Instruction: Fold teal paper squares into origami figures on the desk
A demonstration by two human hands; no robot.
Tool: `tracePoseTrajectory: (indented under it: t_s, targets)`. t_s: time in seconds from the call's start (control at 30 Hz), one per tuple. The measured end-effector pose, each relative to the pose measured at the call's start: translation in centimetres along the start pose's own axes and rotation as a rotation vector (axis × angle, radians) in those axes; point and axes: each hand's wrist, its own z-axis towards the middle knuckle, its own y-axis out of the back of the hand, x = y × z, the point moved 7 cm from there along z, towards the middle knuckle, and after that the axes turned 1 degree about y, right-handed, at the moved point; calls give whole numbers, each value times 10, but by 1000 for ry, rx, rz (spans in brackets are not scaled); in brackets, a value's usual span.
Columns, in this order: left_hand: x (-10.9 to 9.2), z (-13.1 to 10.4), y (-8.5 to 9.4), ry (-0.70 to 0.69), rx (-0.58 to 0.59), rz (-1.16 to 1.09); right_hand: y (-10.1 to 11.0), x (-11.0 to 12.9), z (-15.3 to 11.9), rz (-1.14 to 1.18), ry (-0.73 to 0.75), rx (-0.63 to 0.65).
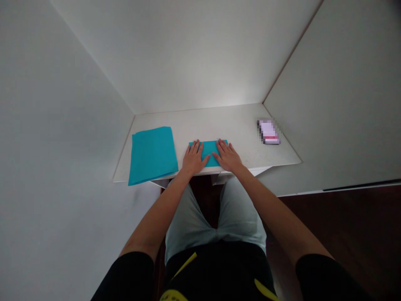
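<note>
A small rectangle of blue paper (209, 151), seemingly folded, lies near the front edge of the white shelf. My left hand (193, 158) rests flat on its left part, fingers stretched toward the back wall. On its right part lies my right hand (228, 156), also flat with fingers extended. Between the two thumbs the middle of the paper shows. Both hands hide the paper's sides. To the left of my left hand is a stack of larger blue sheets (153, 155), slightly fanned, its lower edge reaching over the shelf's front.
The white shelf (216, 121) is bounded by walls at the back, left and right. A phone-like device (269, 131), blurred by pixelation, lies at its right end. Beneath the shelf's front edge are my legs (241, 209) and a dark floor (344, 225).
</note>
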Motion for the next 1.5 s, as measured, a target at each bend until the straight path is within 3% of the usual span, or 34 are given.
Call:
tracePoseTrajectory:
  t_s: [0.1,0.17,0.27,0.43,0.53,0.7,0.8,0.97,1.1,1.27,1.5]
  targets:
    - [5,-1,0,29,-21,15,7,-14,0,-38,-36,-24]
    - [6,-2,0,34,-29,41,12,-10,4,-80,-50,-55]
    - [6,-1,-2,36,-29,98,10,15,15,-140,-23,-48]
    - [7,1,-2,43,1,137,-14,50,27,-127,26,72]
    - [8,2,-1,42,-7,124,-15,40,23,-170,31,64]
    - [8,2,-1,31,-37,83,0,-5,11,-260,-14,89]
    - [9,2,1,34,-53,56,9,-19,6,-289,-34,89]
    - [12,2,6,39,-126,-25,16,-6,-7,-258,41,55]
    - [12,1,13,4,-178,-71,20,6,-35,-234,169,71]
    - [6,-1,19,-92,-185,-125,29,2,-70,-209,277,99]
    - [0,-3,20,-125,-131,-116,41,3,-70,-144,242,74]
